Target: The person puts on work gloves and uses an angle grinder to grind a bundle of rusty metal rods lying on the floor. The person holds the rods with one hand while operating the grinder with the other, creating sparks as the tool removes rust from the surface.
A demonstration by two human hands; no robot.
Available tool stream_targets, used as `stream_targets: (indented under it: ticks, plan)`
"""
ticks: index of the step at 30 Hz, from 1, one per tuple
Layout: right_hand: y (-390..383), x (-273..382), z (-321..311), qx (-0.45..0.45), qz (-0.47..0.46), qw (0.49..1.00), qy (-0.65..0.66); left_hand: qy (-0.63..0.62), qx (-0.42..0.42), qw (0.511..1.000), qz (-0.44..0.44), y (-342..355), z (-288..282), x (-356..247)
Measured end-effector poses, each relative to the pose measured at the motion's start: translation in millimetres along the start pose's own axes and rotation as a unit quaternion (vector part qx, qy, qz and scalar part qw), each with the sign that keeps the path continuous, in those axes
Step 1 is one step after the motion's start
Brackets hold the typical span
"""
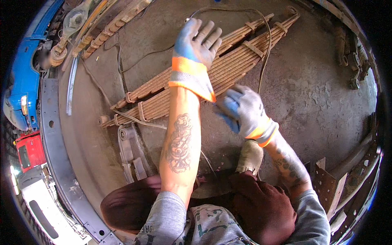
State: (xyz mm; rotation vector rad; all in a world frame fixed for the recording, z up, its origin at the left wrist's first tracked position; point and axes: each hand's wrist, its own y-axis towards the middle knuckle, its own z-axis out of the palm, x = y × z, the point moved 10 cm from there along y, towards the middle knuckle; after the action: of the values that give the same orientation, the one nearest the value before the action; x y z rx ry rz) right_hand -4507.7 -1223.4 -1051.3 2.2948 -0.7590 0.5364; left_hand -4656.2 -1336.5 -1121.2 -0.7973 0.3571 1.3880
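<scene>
My left hand (197,44) is raised over the leaf springs, palm partly showing, fingers apart and holding nothing. It wears a grey and blue work glove whose orange-edged cuff (191,79) is stretched to a point on its right side. At that point my right hand (241,108), gloved the same way, is closed with its fingertips at the cuff's edge; the exact pinch is partly hidden. Beneath and beyond the hands, two rusty leaf spring packs (153,105) lie side by side on the concrete floor, bound with metal clips.
A thin hose (267,53) loops across the springs. Another spring end (127,143) lies near my left knee. More springs (110,34) and a blue truck cab (25,81) are at left, beside a dark steel rail (61,143). Rusty metal parts (353,61) line the right.
</scene>
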Motion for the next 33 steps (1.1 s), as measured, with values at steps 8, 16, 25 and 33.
stream_targets:
  ticks: [8,16,25,33]
  plan:
    - [15.5,2.6,21.8,0.028,0.077,0.938,0.336,0.671,-0.125,0.677,0.275,-25.8,1.7,-34.1]
    - [31.2,-9.7,-7.2,-0.146,0.155,0.967,0.138,0.947,0.068,0.222,0.221,-22.4,16.5,28.5]
    - [50.5,-18.3,68.2,-0.065,0.187,0.911,0.361,0.904,0.084,0.310,0.284,-34.4,-19.8,19.7]
    - [71.6,-84.2,67.5,0.022,0.320,0.812,0.487,0.782,-0.023,0.623,0.007,38.1,-155.1,-25.8]
